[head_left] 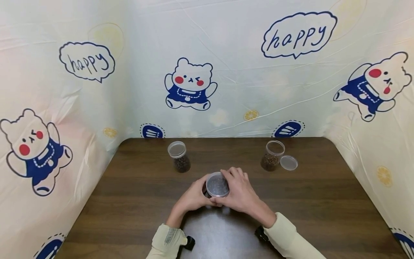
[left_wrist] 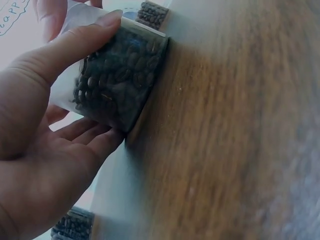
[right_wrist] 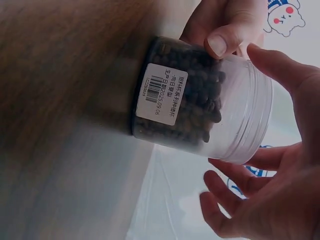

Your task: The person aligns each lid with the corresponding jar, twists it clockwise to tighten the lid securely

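Note:
A clear plastic jar (head_left: 217, 185) of dark coffee beans stands on the table between both hands, its round lid on top. My left hand (head_left: 194, 195) holds the jar's body low on its left side; the left wrist view shows the thumb across the beans (left_wrist: 125, 65) and the fingers near the base. My right hand (head_left: 240, 190) grips the lid's rim, thumb on the near side and fingers round the far side. In the right wrist view a white barcode label (right_wrist: 161, 94) faces the camera, and the ridged lid (right_wrist: 255, 117) sits between thumb and fingers.
A lidded jar of dark beans (head_left: 179, 157) stands at the back left. At the back right is an uncapped jar of brown pieces (head_left: 270, 160), with a loose clear lid (head_left: 289, 163) beside it. A printed cloth (head_left: 233, 86) hangs behind the wooden table (head_left: 323, 194).

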{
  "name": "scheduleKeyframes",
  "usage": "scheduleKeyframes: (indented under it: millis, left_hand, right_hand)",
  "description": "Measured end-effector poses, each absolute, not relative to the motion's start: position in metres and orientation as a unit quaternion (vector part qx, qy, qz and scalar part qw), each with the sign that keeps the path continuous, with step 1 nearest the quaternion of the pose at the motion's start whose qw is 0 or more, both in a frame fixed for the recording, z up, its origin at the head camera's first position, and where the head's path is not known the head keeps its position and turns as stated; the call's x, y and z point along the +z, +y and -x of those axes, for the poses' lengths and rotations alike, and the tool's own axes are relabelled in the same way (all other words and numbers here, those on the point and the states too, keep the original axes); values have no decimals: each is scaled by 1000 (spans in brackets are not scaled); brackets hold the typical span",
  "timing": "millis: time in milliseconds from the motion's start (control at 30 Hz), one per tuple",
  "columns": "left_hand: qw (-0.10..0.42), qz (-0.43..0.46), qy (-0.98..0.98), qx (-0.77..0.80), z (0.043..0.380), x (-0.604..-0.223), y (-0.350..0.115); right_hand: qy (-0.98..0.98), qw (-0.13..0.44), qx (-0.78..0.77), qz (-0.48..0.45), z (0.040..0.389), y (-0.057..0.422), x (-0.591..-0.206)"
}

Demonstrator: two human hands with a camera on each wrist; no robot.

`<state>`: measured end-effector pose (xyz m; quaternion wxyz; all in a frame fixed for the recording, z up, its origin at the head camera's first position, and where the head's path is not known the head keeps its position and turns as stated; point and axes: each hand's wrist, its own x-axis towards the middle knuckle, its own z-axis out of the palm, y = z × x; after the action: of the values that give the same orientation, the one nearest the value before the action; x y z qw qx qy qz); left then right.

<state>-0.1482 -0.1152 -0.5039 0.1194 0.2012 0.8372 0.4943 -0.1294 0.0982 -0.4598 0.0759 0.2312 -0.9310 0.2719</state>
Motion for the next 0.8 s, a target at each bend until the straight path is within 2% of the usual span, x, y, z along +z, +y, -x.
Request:
scheduleKeyframes:
  millis: [400,800]
  left_hand:
    - [110,-191,843,490,145,-502,-115]
    - [119,-192,837,499,142,-492,-117]
  right_hand:
    - [-904,-15,378,-200,127,105,-469]
    - [-880,-28,432,-193,125,110,-479]
